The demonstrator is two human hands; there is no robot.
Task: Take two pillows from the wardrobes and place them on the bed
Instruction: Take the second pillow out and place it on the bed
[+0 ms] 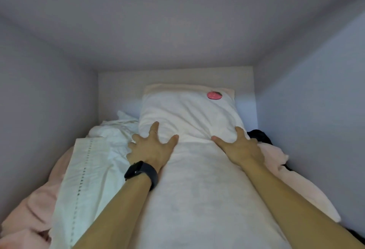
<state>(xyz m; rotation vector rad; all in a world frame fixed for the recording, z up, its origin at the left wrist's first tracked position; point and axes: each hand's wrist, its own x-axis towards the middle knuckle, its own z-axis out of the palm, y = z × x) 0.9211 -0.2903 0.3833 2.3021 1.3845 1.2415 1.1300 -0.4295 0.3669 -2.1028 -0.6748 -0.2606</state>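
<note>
Head view: pale grey wardrobe compartment (39,90), with side walls, a top panel and a lighter back panel, stuffed with bedding.

- Left hand (150,148): palm down, fingers (155,128) fanned wide apart. The forefinger lies straight up onto the near face of the rear pillow (187,114), and the thumb is stretched out to the right along the seam where that pillow meets the front pillow (207,199). The outer fingers bend down over the pillow's left side, against the crumpled white linen.
- The left hand wears a thin ring (152,131) on one finger and a black watch (141,171) on the wrist. The watch face is dark.
- Right hand (240,148): palm down on the rear pillow's near right corner, thumb out to the left, forefinger straight. The outer fingers bend over the pillow's right edge; I cannot tell whether they actually grip.
- Pink round patch (214,95): sits on the rear pillow near its far edge, with darker specks and a green bit on top, strawberry-like. It is too blurred to read anything.
- Rear pillow: white, plump and creased, set crosswise at the back of the compartment.
- Front pillow: white and smooth, lying lengthwise toward the camera between both forearms, its far end touching the rear pillow.
- Left of the pillows is a folded white sheet (83,169) with a dotted stitched hem, lying on a pink blanket (33,209).
- Right of the pillows is pale pink fabric (274,156), with black fabric (259,135) just beside the right hand.
</note>
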